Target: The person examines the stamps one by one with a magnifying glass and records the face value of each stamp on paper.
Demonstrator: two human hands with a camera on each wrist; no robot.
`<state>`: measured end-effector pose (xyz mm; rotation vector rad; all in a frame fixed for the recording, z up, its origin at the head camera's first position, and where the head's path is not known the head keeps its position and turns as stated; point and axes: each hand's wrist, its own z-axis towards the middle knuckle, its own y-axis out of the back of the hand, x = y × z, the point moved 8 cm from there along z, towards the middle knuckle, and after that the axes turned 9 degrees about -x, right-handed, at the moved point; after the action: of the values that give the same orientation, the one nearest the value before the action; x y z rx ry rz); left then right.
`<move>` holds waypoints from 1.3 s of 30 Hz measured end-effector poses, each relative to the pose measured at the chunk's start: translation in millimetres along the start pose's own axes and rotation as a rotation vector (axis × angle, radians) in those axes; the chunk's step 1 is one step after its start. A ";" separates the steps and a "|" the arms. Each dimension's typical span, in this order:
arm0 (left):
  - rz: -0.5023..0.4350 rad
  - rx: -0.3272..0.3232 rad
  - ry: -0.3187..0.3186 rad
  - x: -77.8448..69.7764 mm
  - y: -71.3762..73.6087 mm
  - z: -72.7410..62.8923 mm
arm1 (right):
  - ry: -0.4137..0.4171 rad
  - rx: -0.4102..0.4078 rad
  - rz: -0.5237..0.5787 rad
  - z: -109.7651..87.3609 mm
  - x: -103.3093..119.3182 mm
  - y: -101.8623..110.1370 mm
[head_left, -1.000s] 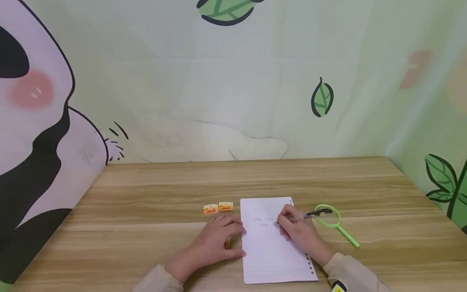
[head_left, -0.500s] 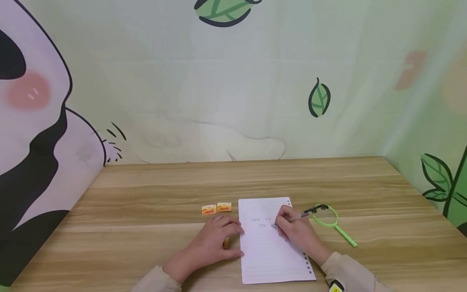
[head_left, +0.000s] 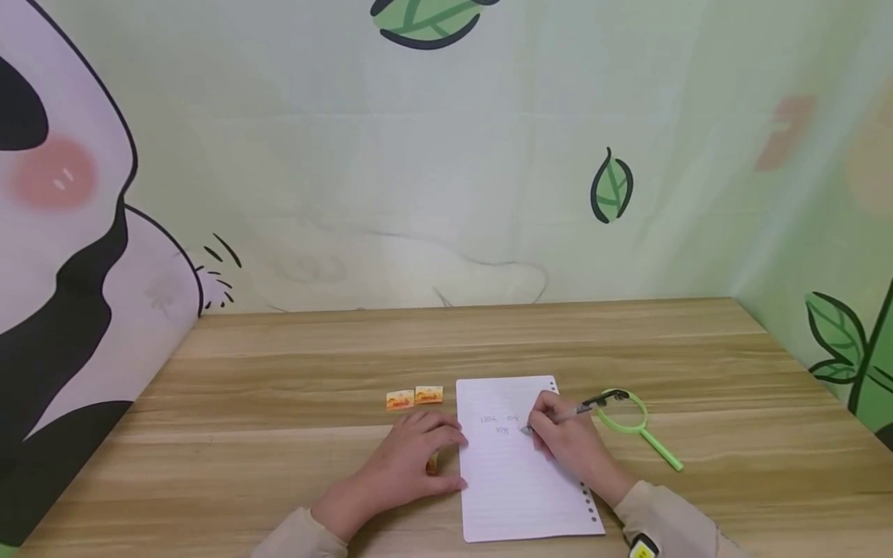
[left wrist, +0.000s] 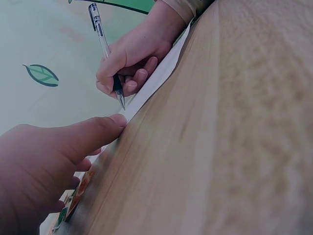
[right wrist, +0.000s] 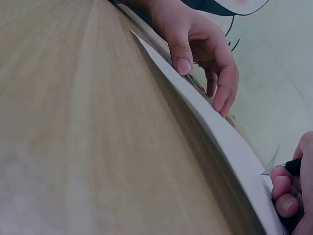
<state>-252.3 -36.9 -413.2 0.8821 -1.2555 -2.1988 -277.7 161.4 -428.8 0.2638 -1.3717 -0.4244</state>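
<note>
A lined white sheet of paper (head_left: pixel 523 496) with holes along its right edge lies on the wooden table. My right hand (head_left: pixel 572 446) rests on it and grips a pen (head_left: pixel 589 404) with a clear barrel and dark grip. The pen's tip is at the end of a second short row of handwriting (head_left: pixel 504 430). My left hand (head_left: pixel 405 461) lies at the sheet's left edge, with thumb and fingertips on the margin and fingers loosely arched. Partly hidden beneath that palm is a small orange piece (head_left: pixel 432 464), whose printed edge (left wrist: pixel 80 191) shows in the left wrist view.
Two small orange-and-yellow printed cards (head_left: pixel 415 397) lie side by side beyond my left hand. A green magnifying glass (head_left: pixel 661 449) lies right of the paper, its lens ring behind the pen's end. A wall cloth with leaf and panda drawings rises behind the table (head_left: pixel 279 372).
The head view has shifted slightly. My right hand and the pen tip stay in nearly the same spot on the second row, and my left hand keeps its place at the paper's edge.
</note>
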 end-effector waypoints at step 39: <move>-0.023 -0.015 -0.005 -1.6 -0.4 0.9 | 0.008 -0.040 -0.090 1.1 -2.1 6.3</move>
<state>-251.9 -35.1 -412.7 0.8898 -1.2355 -2.2268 -278.2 168.1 -427.7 0.2951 -1.3459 -0.5245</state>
